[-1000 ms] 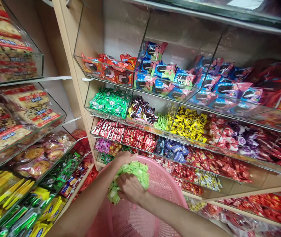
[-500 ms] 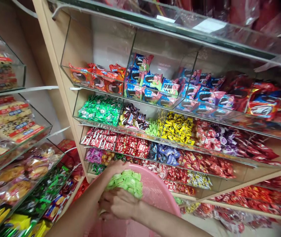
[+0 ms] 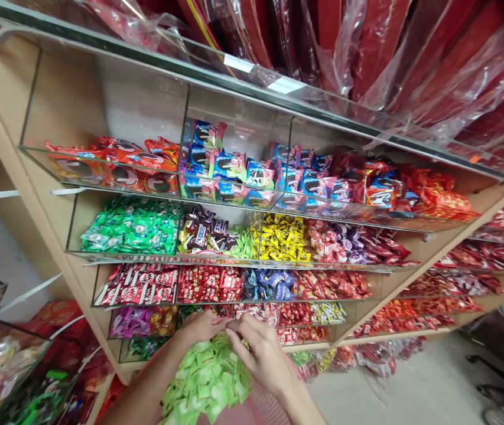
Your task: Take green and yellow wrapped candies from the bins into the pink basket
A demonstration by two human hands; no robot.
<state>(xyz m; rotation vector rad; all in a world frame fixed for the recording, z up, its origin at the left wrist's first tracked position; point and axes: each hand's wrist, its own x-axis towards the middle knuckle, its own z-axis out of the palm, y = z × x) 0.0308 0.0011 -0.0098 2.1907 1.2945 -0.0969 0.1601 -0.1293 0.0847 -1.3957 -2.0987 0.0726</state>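
Observation:
A heap of small light-green wrapped packets (image 3: 210, 381) lies below and between my hands, inside a pink perforated plastic basket (image 3: 272, 407). My left hand (image 3: 201, 327) is closed at the basket's far edge, its fingertips mostly hidden. Just beside it, my right hand (image 3: 258, 348) has its fingers curled at the upper end of the heap, near the same edge. What lies inside the right fingers is hidden. In front of both hands stand glass-fronted shelves of wrapped sweets.
Green sweets (image 3: 132, 227), chocolate bars (image 3: 202, 230) and yellow sweets (image 3: 282, 236) fill shelf compartments ahead. Red plastic-wrapped packages (image 3: 322, 47) stand on the upper glass shelf. A wooden upright (image 3: 34, 195) rises at left. Pale floor (image 3: 367, 389) shows at right.
The view has swung right, shifting the shelves leftward. My right hand has moved from the near side of the packets to the far edge beside my left hand. More green packets show now.

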